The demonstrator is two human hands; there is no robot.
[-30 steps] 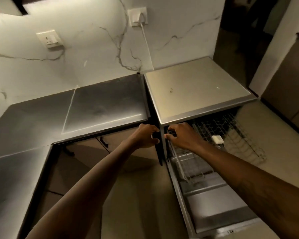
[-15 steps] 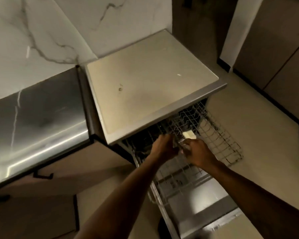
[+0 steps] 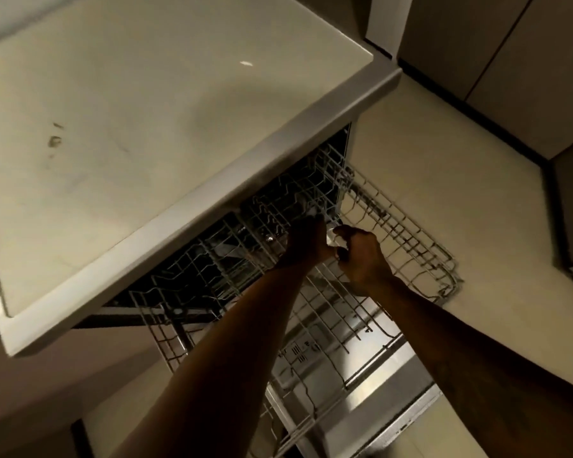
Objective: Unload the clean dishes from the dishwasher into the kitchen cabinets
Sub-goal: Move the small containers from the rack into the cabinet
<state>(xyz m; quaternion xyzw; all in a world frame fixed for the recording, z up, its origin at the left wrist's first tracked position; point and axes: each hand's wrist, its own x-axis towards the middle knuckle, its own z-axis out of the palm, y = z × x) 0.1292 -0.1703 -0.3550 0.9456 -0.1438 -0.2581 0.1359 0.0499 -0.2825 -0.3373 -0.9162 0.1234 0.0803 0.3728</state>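
The dishwasher (image 3: 278,150) stands open with its upper wire rack (image 3: 414,236) pulled partway out. Both my hands meet over the middle of that rack. My right hand (image 3: 361,256) has its fingers curled round a small pale item (image 3: 330,238) that sits among the wires; what the item is stays unclear. My left hand (image 3: 306,242) reaches in beside it, touching the same spot, with its fingers hidden behind the hand. Dark shapes further inside the rack (image 3: 225,249) are too dim to name.
The lowered dishwasher door (image 3: 384,411) juts out below the rack. A pale flat dishwasher top (image 3: 129,127) fills the upper left. Brown cabinet fronts (image 3: 516,67) line the far right, with beige floor (image 3: 444,153) between.
The view has dropped closer to the dishwasher. Both hands have moved from the dishwasher's front edge into the upper rack and closed in on the pale item.
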